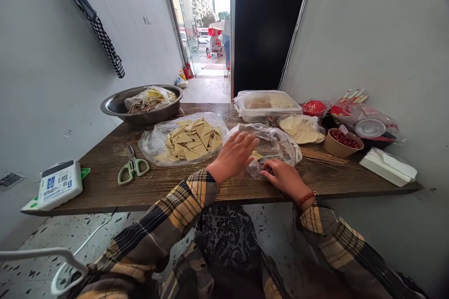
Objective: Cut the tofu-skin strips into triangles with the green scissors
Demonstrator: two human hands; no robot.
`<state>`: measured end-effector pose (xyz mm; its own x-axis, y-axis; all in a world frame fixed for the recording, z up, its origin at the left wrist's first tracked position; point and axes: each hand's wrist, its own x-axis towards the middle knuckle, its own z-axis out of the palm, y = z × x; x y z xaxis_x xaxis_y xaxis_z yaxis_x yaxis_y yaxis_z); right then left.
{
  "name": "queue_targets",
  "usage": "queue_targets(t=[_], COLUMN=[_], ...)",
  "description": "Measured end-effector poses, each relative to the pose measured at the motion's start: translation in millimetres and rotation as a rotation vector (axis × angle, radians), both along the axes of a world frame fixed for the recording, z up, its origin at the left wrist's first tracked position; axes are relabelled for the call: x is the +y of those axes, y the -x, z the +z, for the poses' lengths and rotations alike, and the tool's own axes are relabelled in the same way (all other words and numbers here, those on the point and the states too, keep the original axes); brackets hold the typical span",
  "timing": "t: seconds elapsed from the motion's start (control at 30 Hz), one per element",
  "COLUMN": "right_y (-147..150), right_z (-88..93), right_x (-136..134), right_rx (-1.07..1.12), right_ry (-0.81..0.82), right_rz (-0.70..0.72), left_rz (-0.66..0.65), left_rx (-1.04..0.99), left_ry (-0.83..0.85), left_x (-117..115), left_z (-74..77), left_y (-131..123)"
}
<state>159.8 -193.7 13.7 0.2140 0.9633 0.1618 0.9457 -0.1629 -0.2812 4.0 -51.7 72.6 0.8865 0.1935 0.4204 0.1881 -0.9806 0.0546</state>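
Note:
A clear plastic bag (280, 142) lies spread on the wooden table, with a few pale yellow pieces (257, 155) at its left side. My left hand (236, 153) reaches over the bag's left edge, palm down, its fingers stretched out and nothing seen in them. At the bag's near edge my right hand (280, 175) has its fingers curled together; what they pinch, if anything, is too small to name. Left of my left hand, cut triangular tofu-like pieces (194, 139) are heaped on another plastic bag (154, 142).
Green-handled scissors (133, 166) and a metal basin (140, 114) are at left. Behind and right are a white tray (264, 105), a bag of round sheets (302, 128), wooden skewers (324, 156), a paper bowl (342, 142) and a tissue pack (388, 167).

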Motion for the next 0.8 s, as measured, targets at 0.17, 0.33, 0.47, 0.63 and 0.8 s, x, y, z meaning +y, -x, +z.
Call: queue_targets(t=[0.17, 0.33, 0.47, 0.63, 0.8], right_y=[3.6, 5.9, 7.6, -7.1, -19.3], right_z=[5.7, -0.4, -8.2, -12.6, -8.3], right_x=[8.2, 13.7, 17.5, 16.9, 12.9], right_rx=[-0.045, -0.037, 0.023, 0.21, 0.433], right_ry=[0.004, 0.019, -0.004, -0.008, -0.036], right_rz=[0.034, 0.002, -0.024, 0.051, 0.077], left_rz=[0.115, 0.055, -0.082, -0.035, -0.002], left_rx=[0.224, 0.362, 0.393, 0.332, 0.278], left_ry=[-0.085, -0.084, -0.118, -0.041, -0.03], left_x=[-9.1, -4.7, -8.7, -14.6, -14.8], left_z=[-19.9, -35.0, -43.1, -57.2, -64.8], left_y=[3.7, 10.2, 22.6, 40.3, 40.4])
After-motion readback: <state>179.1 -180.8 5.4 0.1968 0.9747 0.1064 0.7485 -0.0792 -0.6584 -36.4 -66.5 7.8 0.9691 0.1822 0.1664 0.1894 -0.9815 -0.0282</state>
